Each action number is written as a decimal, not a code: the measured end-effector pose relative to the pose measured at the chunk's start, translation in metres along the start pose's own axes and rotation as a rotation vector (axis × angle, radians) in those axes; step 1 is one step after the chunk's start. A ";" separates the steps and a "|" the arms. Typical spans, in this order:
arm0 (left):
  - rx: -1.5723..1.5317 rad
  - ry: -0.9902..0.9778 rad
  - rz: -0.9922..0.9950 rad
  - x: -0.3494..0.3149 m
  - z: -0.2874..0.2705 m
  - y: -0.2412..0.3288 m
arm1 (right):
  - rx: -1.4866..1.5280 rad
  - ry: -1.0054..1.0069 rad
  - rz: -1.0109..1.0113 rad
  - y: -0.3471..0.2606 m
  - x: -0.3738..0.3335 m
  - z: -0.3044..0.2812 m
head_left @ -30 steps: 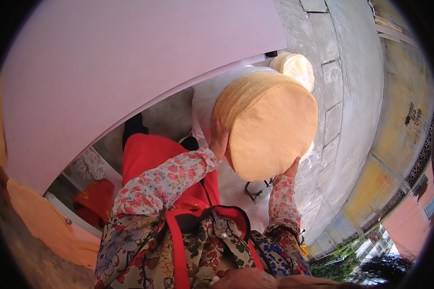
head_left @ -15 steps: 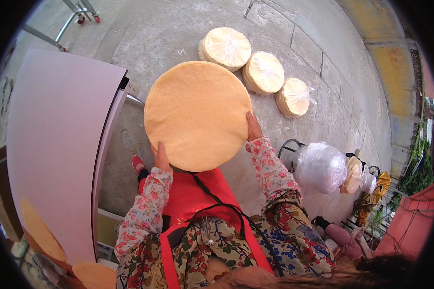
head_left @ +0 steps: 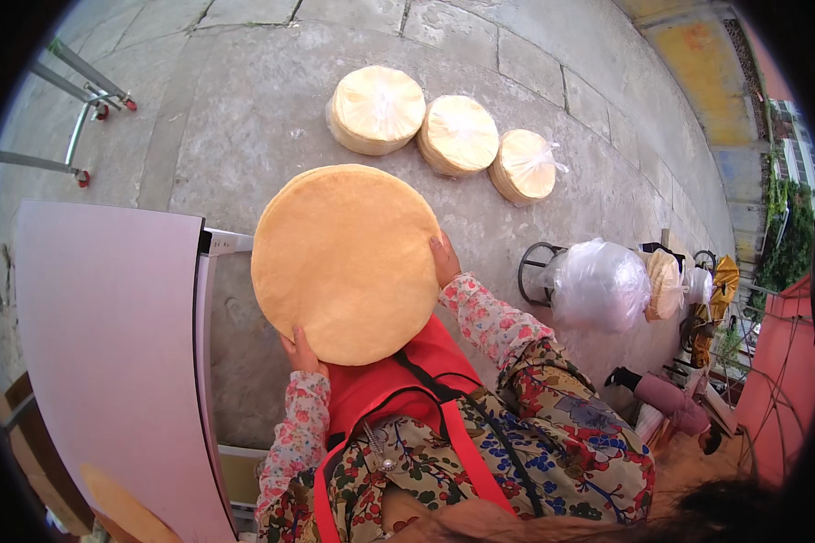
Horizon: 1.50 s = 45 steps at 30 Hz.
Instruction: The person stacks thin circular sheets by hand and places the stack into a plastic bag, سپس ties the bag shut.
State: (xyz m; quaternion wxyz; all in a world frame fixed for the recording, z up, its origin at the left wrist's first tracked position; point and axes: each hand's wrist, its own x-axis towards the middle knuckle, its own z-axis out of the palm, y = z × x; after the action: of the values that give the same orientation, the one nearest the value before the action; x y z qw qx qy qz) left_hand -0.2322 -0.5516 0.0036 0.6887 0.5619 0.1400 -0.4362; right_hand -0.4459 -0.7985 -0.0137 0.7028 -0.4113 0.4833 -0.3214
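Round tan stack (head_left: 344, 262) is held up beside the pale table (head_left: 109, 344). The left grip (head_left: 305, 352), partly closed, clasps its near edge; the right grip (head_left: 445, 261), likewise, clasps its right edge.

Fingers (head_left: 439, 246) of one left hand (head_left: 305, 353) and one right hand (head_left: 445, 261) held one stack (head_left: 346, 262). Beyond the fingers were three bagged stacks (head_left: 458, 136); left of the fingers, one worktop (head_left: 109, 335) and three red wheels (head_left: 83, 179); right of the fingers, one plastic bundle (head_left: 599, 286), one cream stack (head_left: 664, 285) and one person (head_left: 668, 403).
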 end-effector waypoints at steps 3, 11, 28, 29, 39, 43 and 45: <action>-0.004 0.018 0.011 -0.011 0.003 0.010 | -0.105 -0.016 0.005 0.012 0.004 -0.012; -0.026 0.074 -0.032 -0.009 -0.003 0.026 | -0.186 -0.108 0.012 0.013 -0.005 0.004; -0.104 0.386 0.004 -0.041 0.086 -0.014 | -0.119 -0.426 0.164 -0.046 0.163 -0.041; -0.129 0.422 0.005 -0.040 0.085 -0.014 | -0.166 -0.483 0.096 -0.045 0.169 -0.032; 0.046 0.219 -0.023 0.007 0.058 0.033 | -0.456 -0.753 -0.296 -0.037 0.137 0.051; -0.010 0.234 -0.027 0.016 0.072 0.029 | -0.529 -0.752 -0.309 -0.046 0.133 0.051; -0.010 0.227 -0.029 0.017 0.066 0.025 | -0.543 -0.750 -0.289 -0.050 0.133 0.053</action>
State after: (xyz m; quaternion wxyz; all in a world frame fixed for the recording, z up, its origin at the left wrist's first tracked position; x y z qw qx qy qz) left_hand -0.2226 -0.6190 0.0300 0.6649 0.6021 0.2276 -0.3788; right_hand -0.3549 -0.9199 -0.0143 0.6440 -0.7303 0.2008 -0.1073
